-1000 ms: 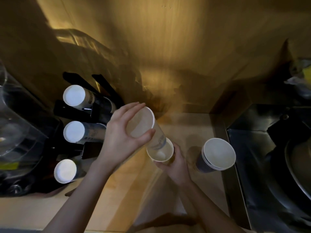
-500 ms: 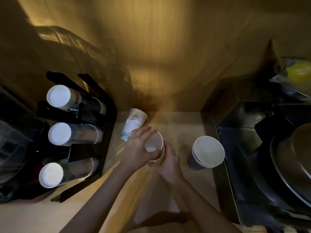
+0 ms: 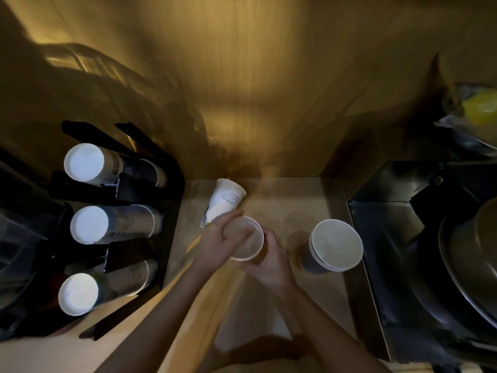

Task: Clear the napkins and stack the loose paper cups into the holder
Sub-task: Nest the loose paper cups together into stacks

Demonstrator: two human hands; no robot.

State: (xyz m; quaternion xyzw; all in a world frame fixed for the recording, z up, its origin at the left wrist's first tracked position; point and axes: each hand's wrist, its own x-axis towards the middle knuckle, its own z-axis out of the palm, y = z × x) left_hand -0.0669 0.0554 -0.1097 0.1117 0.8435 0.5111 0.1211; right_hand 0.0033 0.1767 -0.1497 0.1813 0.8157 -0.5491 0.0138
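Both hands are on one nested stack of paper cups (image 3: 248, 244) standing mouth-up at the middle of the wooden counter (image 3: 282, 200). My left hand (image 3: 215, 238) rests over its rim from the left. My right hand (image 3: 271, 262) wraps its side from below. A white printed cup (image 3: 224, 200) lies on its side just behind the hands. To the right stands a short stack of wider dark-walled cups (image 3: 334, 244). At the left, a black cup holder (image 3: 113, 189) has three rows of stacked cups (image 3: 84, 162), bottoms facing me.
A metal sink area (image 3: 403, 238) with a large round pan (image 3: 473, 265) fills the right side. A yellow item in a bag (image 3: 481, 109) sits at the far right. A wooden wall (image 3: 255, 90) rises behind the counter.
My left hand has pushed the lifted cup down into the cup in my right hand, so the two are nested. The view has shifted, showing the cup lying behind.
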